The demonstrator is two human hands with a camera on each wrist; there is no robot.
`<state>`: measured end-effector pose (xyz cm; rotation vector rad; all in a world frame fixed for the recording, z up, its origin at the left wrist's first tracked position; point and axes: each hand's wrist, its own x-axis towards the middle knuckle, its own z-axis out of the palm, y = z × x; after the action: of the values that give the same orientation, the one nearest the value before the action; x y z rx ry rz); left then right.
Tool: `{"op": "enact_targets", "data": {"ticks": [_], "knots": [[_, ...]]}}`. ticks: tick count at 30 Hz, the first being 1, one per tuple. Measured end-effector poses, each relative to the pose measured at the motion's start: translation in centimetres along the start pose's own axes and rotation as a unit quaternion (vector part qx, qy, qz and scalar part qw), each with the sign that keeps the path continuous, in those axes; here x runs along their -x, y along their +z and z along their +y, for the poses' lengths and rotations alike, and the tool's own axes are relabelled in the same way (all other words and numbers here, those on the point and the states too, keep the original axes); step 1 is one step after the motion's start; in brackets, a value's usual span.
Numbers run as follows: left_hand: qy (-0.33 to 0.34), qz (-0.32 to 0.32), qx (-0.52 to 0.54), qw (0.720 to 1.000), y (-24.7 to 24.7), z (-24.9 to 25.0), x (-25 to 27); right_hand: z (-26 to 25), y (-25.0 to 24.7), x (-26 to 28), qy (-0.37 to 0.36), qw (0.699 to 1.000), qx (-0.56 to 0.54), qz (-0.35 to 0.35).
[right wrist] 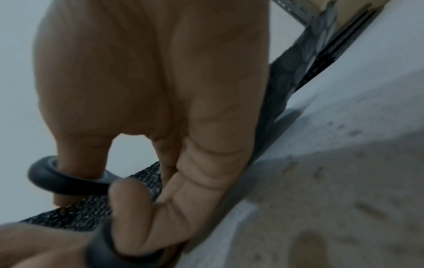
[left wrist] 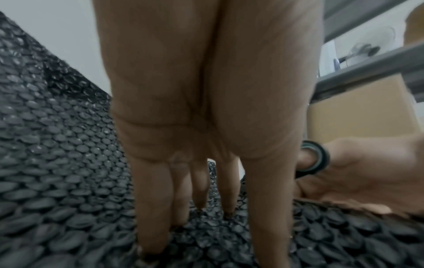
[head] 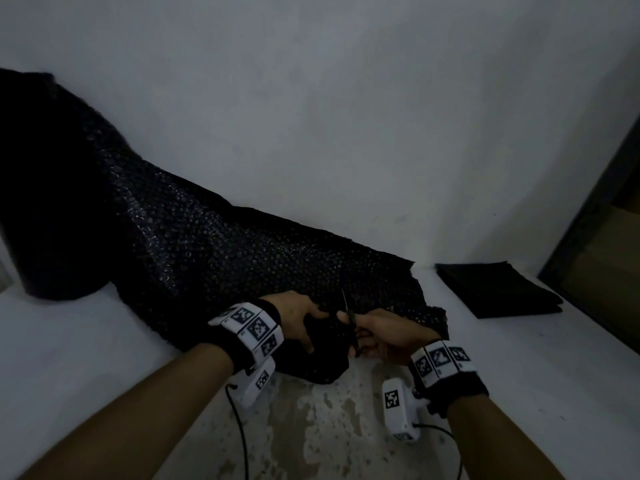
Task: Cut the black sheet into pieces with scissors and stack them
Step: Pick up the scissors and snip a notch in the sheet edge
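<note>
**Q:** Black sheet (head: pixel 214 251) — where does it lie, and what is it like?

**A:** It is a long run of black bubble wrap. It comes off a dark roll at the far left, slopes down along the white wall and spreads over the white counter (head: pixel 69 341), with its near edge hanging just past the counter's front. Well apart to the right, on the same counter, sits the stack of cut pieces (head: pixel 502 292), flat and squared.

**Q:** What are your hands doing?

**A:** My left hand (head: pixel 298 320) rests on the sheet near its front edge, fingers (left wrist: pixel 151 208) straight and spread, pressing the bubbles flat. My right hand (head: pixel 384 336) grips the scissors (head: pixel 349 320), thumb through one black ring and fingers curled through the other. The blades point away from me into the sheet, just beside my left fingertips. It is too dim to tell how wide the blades stand.

**Q:** How would you cut this well?

**A:** I judge the cut is just starting. I would keep the sheet taut beside the line, keep my fingertips clear of the blades, take long strokes straight toward the wall, and match the size of the stacked pieces.
</note>
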<state>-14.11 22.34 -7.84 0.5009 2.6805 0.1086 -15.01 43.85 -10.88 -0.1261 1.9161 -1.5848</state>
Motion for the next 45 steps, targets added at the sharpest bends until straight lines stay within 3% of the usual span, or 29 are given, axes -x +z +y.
{"op": "enact_targets", "data": {"ticks": [2, 7, 13, 35, 45], "knots": [[-0.006, 0.015, 0.011, 1.000, 0.1, -0.4, -0.1, 0.2, 0.0, -0.1, -0.004, 1.000, -0.001, 0.002], [-0.036, 0.131, 0.037, 0.990, -0.8, -0.3, -1.4, 0.5, -0.2, -0.1, -0.003, 1.000, -0.001, -0.004], [-0.039, 0.024, 0.021, 0.999, -0.8, -0.1, -2.8, 0.3, -0.1, 0.0, -0.012, 1.000, -0.016, 0.004], [-0.055, 0.023, 0.043, 0.997, -0.1, -0.2, -2.2, 0.9, -0.5, -0.6, -0.026, 0.999, -0.024, -0.005], [-0.053, 0.023, 0.030, 0.998, -0.2, -0.3, -2.0, 0.1, -2.1, 3.7, 0.044, 0.993, -0.029, -0.103]]}}
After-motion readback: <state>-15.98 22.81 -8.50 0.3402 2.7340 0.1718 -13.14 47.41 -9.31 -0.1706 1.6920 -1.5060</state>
